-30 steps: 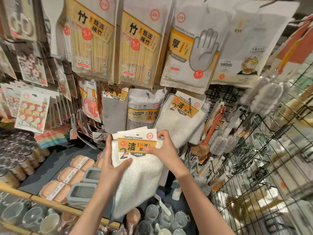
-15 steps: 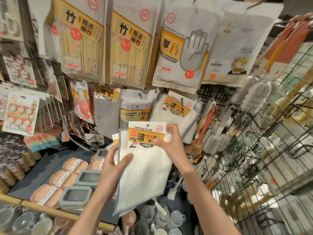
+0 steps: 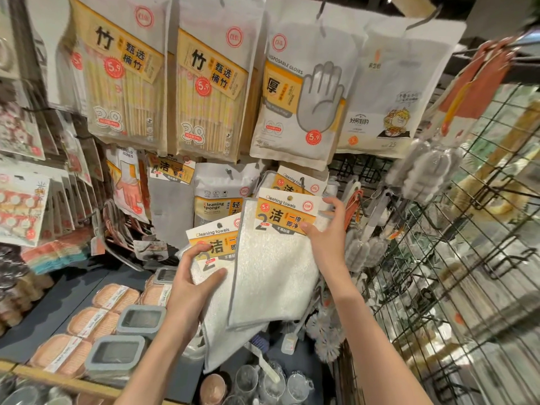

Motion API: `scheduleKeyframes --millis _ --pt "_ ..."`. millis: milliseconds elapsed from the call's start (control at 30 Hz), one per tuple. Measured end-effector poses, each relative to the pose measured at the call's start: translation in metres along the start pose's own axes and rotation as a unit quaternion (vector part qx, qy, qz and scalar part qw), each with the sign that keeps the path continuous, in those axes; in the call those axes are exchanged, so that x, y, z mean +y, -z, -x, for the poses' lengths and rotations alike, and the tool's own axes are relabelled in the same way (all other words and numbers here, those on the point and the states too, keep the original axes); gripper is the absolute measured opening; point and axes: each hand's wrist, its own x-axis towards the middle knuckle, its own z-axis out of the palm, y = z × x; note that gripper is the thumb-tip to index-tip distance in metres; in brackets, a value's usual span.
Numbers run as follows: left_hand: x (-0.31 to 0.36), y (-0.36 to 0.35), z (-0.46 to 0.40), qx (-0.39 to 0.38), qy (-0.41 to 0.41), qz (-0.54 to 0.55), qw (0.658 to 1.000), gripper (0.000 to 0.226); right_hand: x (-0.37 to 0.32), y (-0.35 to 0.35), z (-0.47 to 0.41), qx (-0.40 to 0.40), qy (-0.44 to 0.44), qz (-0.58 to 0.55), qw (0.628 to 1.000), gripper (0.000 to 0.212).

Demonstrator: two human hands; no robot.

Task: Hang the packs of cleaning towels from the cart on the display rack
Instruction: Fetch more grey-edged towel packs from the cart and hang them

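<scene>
Your left hand (image 3: pixel 190 283) pinches the spare towel pack (image 3: pixel 216 290), which sits low, half under its neighbour. Your right hand (image 3: pixel 327 238) grips the raised towel pack (image 3: pixel 277 258) by its card, just below the hung pack (image 3: pixel 295 182). Miss the card's hole on the peg and it may drop.

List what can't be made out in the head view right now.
- Rack hook for the right hand's towel pack: hidden behind that pack's card.
- Hung towel pack: mostly covered by the raised pack.
- Left hand's pack: right part overlapped.
- Cart: not identifiable.
- Wire grid: blurred.
</scene>
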Motion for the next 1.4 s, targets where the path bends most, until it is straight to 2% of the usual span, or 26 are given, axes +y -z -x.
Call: scheduleKeyframes --millis 200,367,700,833,1400 --pt "0.005 -0.005 -0.002 -0.015 0.001 0.024 1.0 0.047 -0.001 0.003 -0.012 0.026 0.018 0.009 0.999 0.049" --pt "0.005 -0.005 -0.003 -0.017 0.015 0.044 0.999 0.043 0.005 0.004 -0.025 0.045 -0.002 0.056 0.997 0.045" --pt "-0.004 0.006 -0.004 -0.015 0.02 0.043 0.999 0.043 0.017 -0.007 -0.048 0.038 -0.013 0.149 0.988 0.021" --pt "-0.002 0.008 -0.003 -0.01 0.018 0.064 0.998 0.046 0.019 -0.008 -0.057 0.012 -0.016 0.157 0.987 0.023" --pt "0.0 0.025 0.004 0.007 0.009 0.038 0.999 0.05 0.019 -0.007 -0.057 -0.047 -0.04 0.153 0.986 0.042"
